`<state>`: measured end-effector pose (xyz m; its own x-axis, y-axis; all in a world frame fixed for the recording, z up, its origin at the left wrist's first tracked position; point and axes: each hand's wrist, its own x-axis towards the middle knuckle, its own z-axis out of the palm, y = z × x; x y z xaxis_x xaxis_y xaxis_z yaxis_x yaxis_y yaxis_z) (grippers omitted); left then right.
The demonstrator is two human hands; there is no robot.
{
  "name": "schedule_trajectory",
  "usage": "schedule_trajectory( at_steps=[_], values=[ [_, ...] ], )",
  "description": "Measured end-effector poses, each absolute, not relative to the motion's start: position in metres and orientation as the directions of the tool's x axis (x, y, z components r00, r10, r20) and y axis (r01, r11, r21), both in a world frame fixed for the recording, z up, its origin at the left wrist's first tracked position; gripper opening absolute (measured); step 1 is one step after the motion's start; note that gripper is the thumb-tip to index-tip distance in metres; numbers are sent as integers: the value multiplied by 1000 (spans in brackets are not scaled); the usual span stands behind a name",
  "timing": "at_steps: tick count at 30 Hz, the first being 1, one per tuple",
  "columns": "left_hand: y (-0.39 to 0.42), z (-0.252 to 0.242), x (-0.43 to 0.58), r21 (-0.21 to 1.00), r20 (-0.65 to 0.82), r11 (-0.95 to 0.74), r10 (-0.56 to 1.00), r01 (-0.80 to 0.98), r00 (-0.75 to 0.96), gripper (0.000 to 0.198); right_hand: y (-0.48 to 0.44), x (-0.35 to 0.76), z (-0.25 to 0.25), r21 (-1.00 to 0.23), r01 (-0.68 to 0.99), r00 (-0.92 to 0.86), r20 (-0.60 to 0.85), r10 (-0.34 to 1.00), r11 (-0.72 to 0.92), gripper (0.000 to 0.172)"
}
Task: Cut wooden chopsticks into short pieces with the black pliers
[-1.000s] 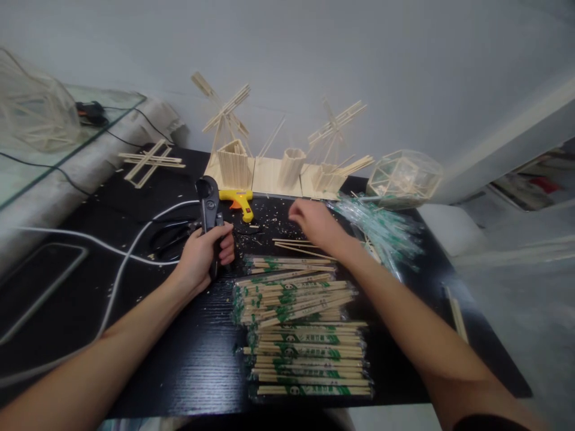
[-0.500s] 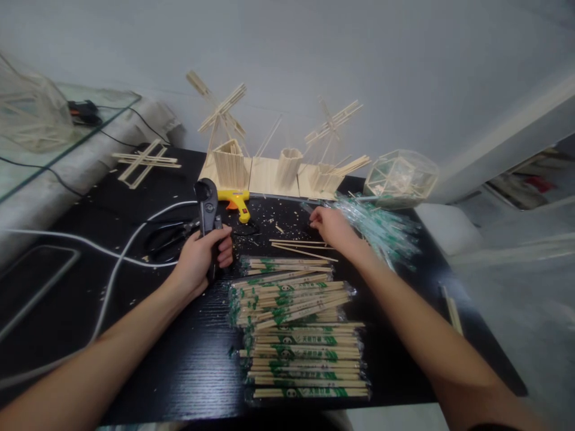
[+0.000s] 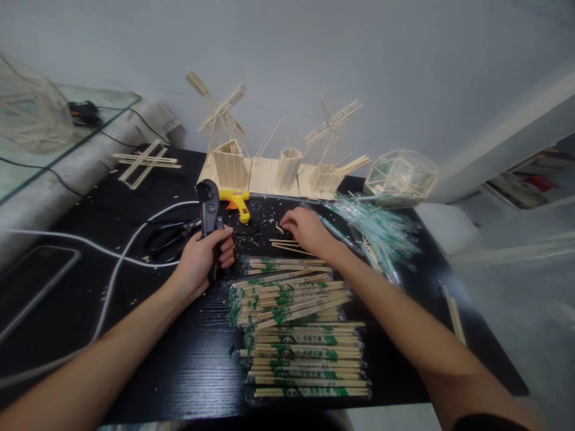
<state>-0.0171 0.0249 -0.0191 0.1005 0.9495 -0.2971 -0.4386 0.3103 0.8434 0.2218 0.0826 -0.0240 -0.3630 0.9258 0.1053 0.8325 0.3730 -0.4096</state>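
My left hand (image 3: 204, 257) is closed around a black hand cutter (image 3: 209, 209), held upright with its curved jaw at the top. My right hand (image 3: 308, 230) reaches over the middle of the table, fingers bent downward and loosely apart, with nothing visible in them. Below it lie a few loose chopsticks (image 3: 285, 243), partly covered by the hand. A short cut piece of wood (image 3: 279, 228) is just beside its fingertips. Paper-and-plastic wrapped chopsticks (image 3: 309, 354) are laid in rows at the front, with green panda prints.
A yellow glue gun (image 3: 242, 206) lies beyond the cutter. Behind stand stick-built windmill models (image 3: 231, 164) on wooden boards. Empty wrappers (image 3: 372, 221) are heaped at right, near a stick polyhedron (image 3: 402, 176). A white cable (image 3: 112, 278) and crossed sticks (image 3: 146, 163) lie left.
My right hand has moved left and a little toward me, over the loose chopsticks. The clear wrapper it held now lies on the table to its right. My left hand stays nearly still.
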Motion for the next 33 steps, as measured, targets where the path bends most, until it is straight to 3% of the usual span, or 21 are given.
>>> schedule_trajectory(
  at_steps=[10, 14, 19, 24, 27, 33],
  values=[
    [25, -17, -16, 850, -311, 320, 946, -419, 92, 20, 78, 198, -37, -378, 839, -388, 87, 918, 391, 25],
    [25, -16, -18, 856, -311, 320, 946, -407, 90, 19, 80, 206, -32, -441, 839, -316, 82, 945, 319, 23],
    [25, -9, -19, 854, -346, 341, 936, -393, 60, 22, 92, 290, -7, -578, 810, -46, 115, 992, 104, 12],
    [24, -5, -17, 844, -401, 390, 915, -368, 49, 25, 85, 416, 37, -679, 732, 260, 206, 943, -54, 8],
    [25, -6, -17, 829, -454, 435, 890, -352, 33, 29, 83, 469, 50, -707, 701, 371, 254, 893, -90, 16],
    [30, -7, -14, 810, -519, 489, 855, -323, -5, 28, 101, 503, 46, -687, 698, 519, 291, 804, -201, 15]
  ],
)
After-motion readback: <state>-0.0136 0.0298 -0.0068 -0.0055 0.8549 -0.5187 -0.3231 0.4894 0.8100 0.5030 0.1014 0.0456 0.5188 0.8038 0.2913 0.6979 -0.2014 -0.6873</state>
